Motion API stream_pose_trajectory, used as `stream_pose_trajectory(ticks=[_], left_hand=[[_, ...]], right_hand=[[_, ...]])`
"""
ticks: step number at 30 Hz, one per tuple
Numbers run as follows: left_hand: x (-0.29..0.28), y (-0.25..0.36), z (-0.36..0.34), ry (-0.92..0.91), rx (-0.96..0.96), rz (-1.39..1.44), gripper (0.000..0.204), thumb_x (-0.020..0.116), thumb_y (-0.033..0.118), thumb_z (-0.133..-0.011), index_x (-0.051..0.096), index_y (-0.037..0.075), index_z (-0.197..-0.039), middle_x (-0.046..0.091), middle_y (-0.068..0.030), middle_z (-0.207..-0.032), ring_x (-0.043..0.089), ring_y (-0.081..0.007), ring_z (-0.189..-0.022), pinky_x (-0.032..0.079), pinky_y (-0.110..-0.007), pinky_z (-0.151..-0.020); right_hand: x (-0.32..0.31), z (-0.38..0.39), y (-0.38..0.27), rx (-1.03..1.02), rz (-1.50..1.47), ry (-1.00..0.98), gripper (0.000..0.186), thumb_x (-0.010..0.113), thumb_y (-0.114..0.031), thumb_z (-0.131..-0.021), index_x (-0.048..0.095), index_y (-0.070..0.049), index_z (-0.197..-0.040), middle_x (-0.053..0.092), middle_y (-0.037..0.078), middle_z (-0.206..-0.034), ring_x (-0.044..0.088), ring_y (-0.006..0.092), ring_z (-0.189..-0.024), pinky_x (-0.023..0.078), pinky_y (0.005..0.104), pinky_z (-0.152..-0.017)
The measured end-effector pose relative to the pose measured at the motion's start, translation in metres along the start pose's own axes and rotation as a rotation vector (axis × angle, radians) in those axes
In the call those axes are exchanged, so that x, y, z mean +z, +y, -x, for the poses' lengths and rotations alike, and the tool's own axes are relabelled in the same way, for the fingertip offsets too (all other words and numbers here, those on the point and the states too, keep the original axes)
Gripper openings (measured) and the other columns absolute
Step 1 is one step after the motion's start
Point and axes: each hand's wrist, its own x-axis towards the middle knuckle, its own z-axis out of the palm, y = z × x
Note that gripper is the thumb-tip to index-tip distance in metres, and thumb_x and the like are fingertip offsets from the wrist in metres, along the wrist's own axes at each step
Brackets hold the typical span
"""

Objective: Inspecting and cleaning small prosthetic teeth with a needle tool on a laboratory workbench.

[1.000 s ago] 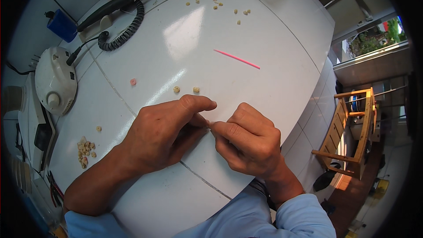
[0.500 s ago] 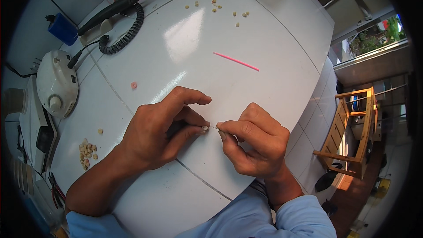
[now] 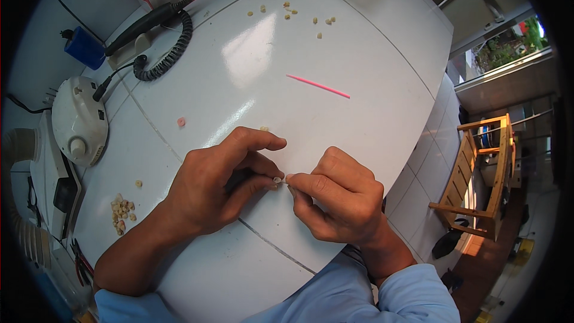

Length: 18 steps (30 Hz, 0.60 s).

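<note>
Left hand (image 3: 206,188): narrow pinch between thumb and finger on a small pale piece (image 3: 277,180), held over the bench (image 3: 359,125), index finger raised clear. Immediately right of the piece, a thin implement (image 3: 284,182) points toward it; whether the two touch cannot be told. Farther back on the bench lies a pink stick (image 3: 318,86). Right hand (image 3: 338,197), rightmost: narrow pinch on the thin implement, most of which is hidden. Good handling would probably call for a light, steady grip, braced wrists, and the implement aligned with the piece's centre.
</note>
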Motion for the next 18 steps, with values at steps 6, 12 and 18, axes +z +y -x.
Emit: stream_pose_trajectory(ticks=[6,12,18], left_hand=[[-0.0001,0.0029,-0.0006,-0.009,-0.016,-0.012,0.052,0.08,-0.01,-0.092,0.057,0.001,-0.137,0.082,-0.0133,-0.096,0.084,-0.0259,-0.099,0.067,-0.034,-0.089],[-0.001,0.0046,-0.0008,-0.014,-0.029,-0.028,0.05,0.081,-0.009,-0.091,0.059,0.001,-0.135,0.083,-0.0142,-0.097,0.084,-0.0261,-0.098,0.067,-0.034,-0.088],[0.0,0.0024,-0.0005,-0.02,-0.01,-0.039,0.049,0.081,-0.01,-0.091,0.059,0.0,-0.133,0.083,-0.0145,-0.097,0.084,-0.0271,-0.097,0.069,-0.034,-0.085]], right_hand=[[0.0026,-0.0001,0.0026,-0.039,0.027,0.011,0.029,0.08,0.013,-0.067,0.08,0.003,-0.094,0.058,0.005,-0.07,0.055,0.0168,-0.062,0.043,0.032,-0.052],[0.0039,0.0014,0.003,-0.071,0.046,-0.017,0.03,0.081,0.013,-0.067,0.08,0.004,-0.096,0.055,0.005,-0.072,0.053,0.0173,-0.063,0.043,0.0328,-0.052],[0.0014,0.001,0.0031,-0.062,-0.005,-0.093,0.023,0.082,0.012,-0.074,0.074,0.007,-0.095,0.051,0.008,-0.078,0.053,0.0229,-0.07,0.046,0.0376,-0.059]])
